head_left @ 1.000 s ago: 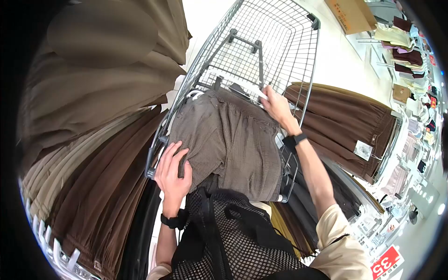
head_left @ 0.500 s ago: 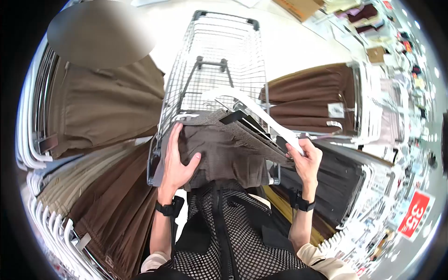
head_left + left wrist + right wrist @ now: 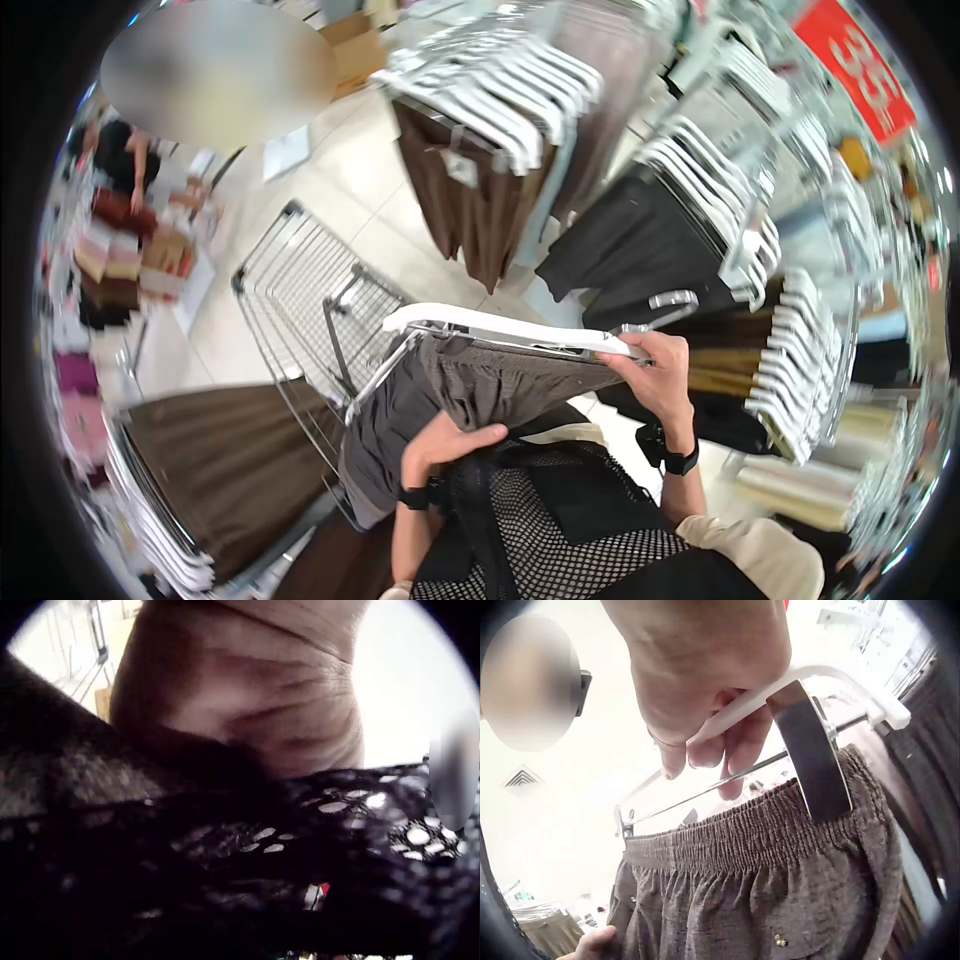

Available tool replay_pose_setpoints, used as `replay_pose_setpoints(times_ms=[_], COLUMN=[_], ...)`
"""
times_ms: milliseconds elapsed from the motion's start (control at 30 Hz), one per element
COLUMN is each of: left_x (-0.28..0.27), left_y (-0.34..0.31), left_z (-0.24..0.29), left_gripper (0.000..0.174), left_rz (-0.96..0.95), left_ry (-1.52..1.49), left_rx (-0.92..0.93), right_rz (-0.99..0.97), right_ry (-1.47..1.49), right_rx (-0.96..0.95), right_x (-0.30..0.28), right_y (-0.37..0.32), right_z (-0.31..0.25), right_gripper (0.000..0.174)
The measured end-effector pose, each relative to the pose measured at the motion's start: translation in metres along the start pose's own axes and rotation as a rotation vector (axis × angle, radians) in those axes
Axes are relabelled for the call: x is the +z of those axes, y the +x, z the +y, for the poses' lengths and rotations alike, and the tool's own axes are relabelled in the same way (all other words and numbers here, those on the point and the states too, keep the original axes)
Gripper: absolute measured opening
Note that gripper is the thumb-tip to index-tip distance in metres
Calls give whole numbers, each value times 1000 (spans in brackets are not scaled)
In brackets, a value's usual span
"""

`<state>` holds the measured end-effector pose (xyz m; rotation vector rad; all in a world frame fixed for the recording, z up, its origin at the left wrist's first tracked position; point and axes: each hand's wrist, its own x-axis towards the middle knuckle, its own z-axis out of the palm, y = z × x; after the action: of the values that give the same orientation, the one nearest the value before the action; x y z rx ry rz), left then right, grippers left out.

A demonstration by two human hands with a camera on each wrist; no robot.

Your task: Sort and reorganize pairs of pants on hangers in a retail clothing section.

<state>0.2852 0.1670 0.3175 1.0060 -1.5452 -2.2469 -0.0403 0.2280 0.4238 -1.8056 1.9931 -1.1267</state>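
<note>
A white clip hanger (image 3: 520, 325) carries grey-brown trousers (image 3: 500, 380). My right hand (image 3: 660, 375) grips the hanger near its right end. The right wrist view shows its fingers curled round the white bar, with a black clip (image 3: 810, 750) on the gathered waistband (image 3: 727, 836). My left hand (image 3: 445, 442) is at the lower part of the trousers, its thumb stretched out to the right and its other fingers hidden by cloth. Darker grey cloth (image 3: 385, 425) lies beside it at the cart's near end. The left wrist view shows mostly palm (image 3: 255, 690) and black mesh (image 3: 300, 840).
A wire cart (image 3: 310, 290) stands ahead on the left, against brown trousers (image 3: 220, 460) on a rack. Ahead and right are racks of brown (image 3: 460, 205) and black trousers (image 3: 640, 235). A person (image 3: 128, 160) is far left, near boxes. A red price sign (image 3: 858, 65) hangs top right.
The view has turned right, and the cart now appears farther left. The hanger with the trousers has come up off the cart in my right hand. My left hand has moved from the left edge to the lower part.
</note>
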Motion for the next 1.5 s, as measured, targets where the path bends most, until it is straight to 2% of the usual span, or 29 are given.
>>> replay_pose_setpoints(times_ms=[133,233,333,400,467,567,733,833,933,1067,1167,1233,1300,1367,1433,1500], left_x=[59,82,92,94,95,101,89,91,85,75,71,65,56,42,35,24], left_y=[55,91,123,142,151,141,131,123,120,116,108,102,93,80,61,41], left_z=[20,11,25,21,20,5,-12,-3,-6,-5,1,-2,-11,-26,-26,-32], left_gripper=[92,86,86,85,79,72,65,61,53,46,44,41,40,39,38,36], left_rz=[-292,-337,-384,-343,-298,-145,-202,-188,-74,61,130,183,253,335,468,627], left_ry=[131,311,364,553,703,514,475,469,488,500,459,433,415,367,528,634], left_rx=[-287,-273,-325,-434,-419,-123,-177,-203,-144,-83,-86,-61,-65,-16,34,111], right_rz=[161,267,361,401,439,461,445,466,472,416,556,669,782,755,603,243], right_ry=[-14,-152,-206,-224,-227,-288,-330,-366,-358,-391,-244,-314,-243,-258,-192,66], right_rx=[138,122,127,132,147,143,177,164,222,124,92,10,32,46,54,176], right_x=[-46,-79,-103,-115,-119,-122,-128,-129,-125,-115,-110,-101,-87,-67,-40,-13], right_y=[-37,-52,-53,-53,-49,-40,1,26,42,55,53,45,29,6,-14,-27], right_z=[61,91,106,120,130,151,170,179,199,229,221,215,200,189,183,172], right_gripper=[28,28,28,27,26,24,25,25,22,14,16,21,22,22,20,16])
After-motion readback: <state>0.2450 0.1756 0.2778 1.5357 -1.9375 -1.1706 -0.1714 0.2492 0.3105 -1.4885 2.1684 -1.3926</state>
